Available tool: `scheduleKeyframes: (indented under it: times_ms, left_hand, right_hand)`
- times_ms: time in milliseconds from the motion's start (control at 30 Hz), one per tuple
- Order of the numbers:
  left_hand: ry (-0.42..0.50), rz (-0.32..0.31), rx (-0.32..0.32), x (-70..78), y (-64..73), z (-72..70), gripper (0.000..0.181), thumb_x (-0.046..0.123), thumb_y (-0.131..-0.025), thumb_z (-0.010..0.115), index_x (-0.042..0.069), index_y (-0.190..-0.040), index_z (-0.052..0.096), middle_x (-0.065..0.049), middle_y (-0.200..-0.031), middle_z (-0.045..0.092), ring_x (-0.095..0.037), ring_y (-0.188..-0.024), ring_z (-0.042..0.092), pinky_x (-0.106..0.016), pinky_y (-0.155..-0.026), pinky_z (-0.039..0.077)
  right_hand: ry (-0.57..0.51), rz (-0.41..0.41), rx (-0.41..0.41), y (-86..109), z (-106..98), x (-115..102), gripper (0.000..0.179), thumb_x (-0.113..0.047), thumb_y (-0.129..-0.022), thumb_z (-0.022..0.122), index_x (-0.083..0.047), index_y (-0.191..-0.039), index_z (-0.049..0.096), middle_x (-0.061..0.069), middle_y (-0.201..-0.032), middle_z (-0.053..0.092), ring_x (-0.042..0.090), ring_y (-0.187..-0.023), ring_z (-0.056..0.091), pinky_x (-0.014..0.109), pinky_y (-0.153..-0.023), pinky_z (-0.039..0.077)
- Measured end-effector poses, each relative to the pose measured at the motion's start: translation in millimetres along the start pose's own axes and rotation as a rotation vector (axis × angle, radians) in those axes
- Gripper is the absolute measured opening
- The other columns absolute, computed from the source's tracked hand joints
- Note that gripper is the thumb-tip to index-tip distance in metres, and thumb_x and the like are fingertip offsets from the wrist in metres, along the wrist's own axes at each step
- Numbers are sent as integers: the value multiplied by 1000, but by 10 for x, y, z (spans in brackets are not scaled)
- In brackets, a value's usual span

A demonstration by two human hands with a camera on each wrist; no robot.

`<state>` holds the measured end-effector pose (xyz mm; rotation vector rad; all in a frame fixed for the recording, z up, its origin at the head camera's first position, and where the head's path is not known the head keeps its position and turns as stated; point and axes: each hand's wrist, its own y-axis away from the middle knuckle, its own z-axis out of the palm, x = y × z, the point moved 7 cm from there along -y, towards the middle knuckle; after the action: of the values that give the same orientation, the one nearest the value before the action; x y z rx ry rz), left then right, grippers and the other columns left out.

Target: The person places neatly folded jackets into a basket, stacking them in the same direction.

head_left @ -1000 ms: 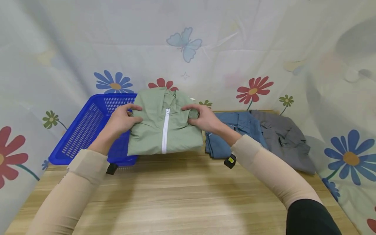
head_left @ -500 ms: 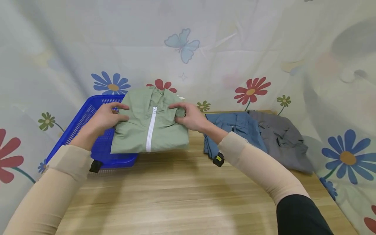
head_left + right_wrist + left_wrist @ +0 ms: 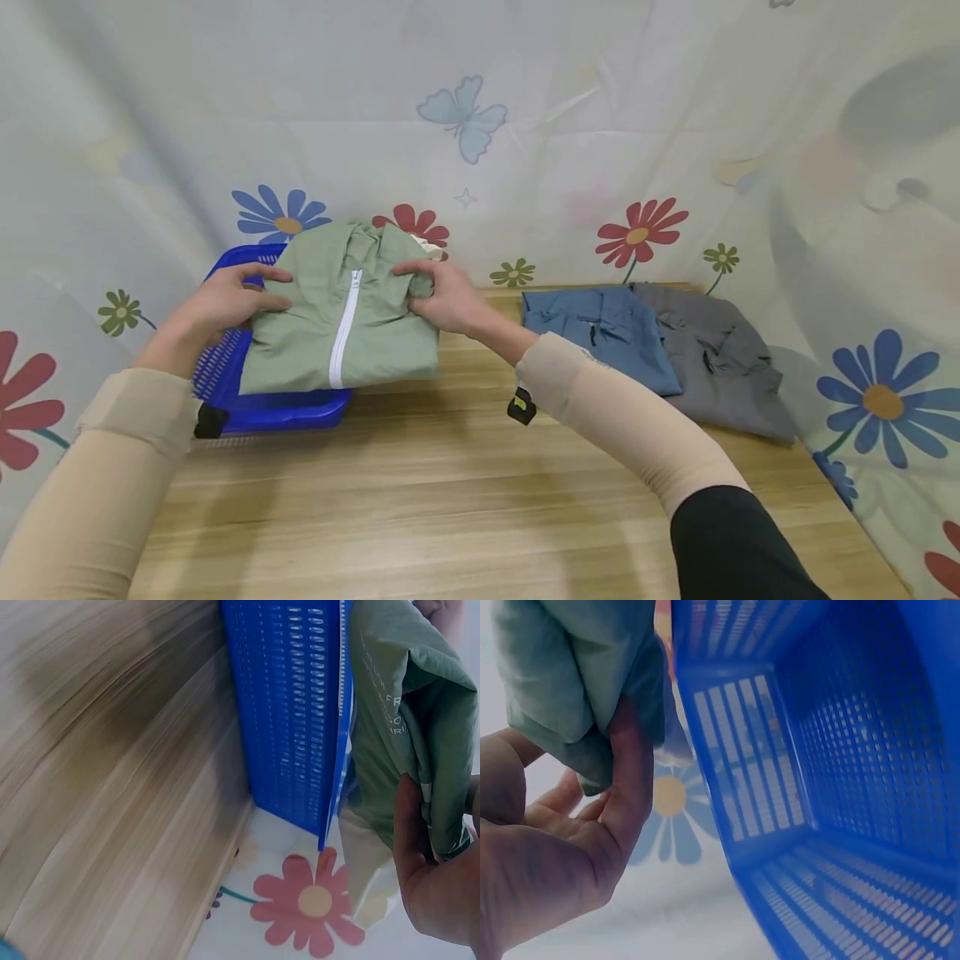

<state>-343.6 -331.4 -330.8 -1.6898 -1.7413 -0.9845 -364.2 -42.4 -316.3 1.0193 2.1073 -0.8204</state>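
Backdrop (image 3: pixel 540 179): flower-printed cloth, cut off at top and sides of the head view. Table (image 3: pixel 420 492): wood-grain; near edge out of frame, forearms across parts of it. Basket (image 3: pixel 288 412): blue, perforated, on table at left; most of the interior and the right side hidden by the green garment (image 3: pixel 386 337), held above it and blocking the head view. Left wrist view crops the basket at right. Grey garment (image 3: pixel 723 371): folded, on table at right, its left part covered by the blue garment (image 3: pixel 603 337). Left hand (image 3: pixel 228 298): pinches the green garment's left edge; some fingers hidden by cloth. Right hand (image 3: pixel 450 298): grips the opposite edge, cut off in right wrist view. White zip (image 3: pixel 345 333): faces up, slightly slanted. Pale fabric (image 3: pixel 426 247): pokes out behind the garment's upper right; what it belongs to, unclear. Lettering (image 3: pixel 395 716) on the garment: only partly legible. Black device (image 3: pixel 522 407) beside right wrist: details too small.
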Motion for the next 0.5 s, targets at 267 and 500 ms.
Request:
scheduleKeyframes:
  times_ms: [267, 500]
  left_hand:
    - [23, -14, -73, -243, -12, -212, 65, 25, -100, 70, 0, -152, 39, -27, -134, 50, -15, -90, 63, -34, -76, 58]
    - [15, -46, -93, -420, -25, -340, 67, 26, -99, 71, 1, -152, 38, -23, -131, 51, -17, -91, 63, -36, -78, 58]
  right_hand:
    - [5, -27, 28, -156, 242, -97, 48, 6, -85, 71, -13, -129, 71, 3, -134, 65, 9, -125, 51, 21, -93, 41]
    - [-4, 14, 17, -245, 423, -139, 50, 7, -86, 69, -15, -132, 70, 0, -136, 64, 9, -84, 51, 21, -73, 42]
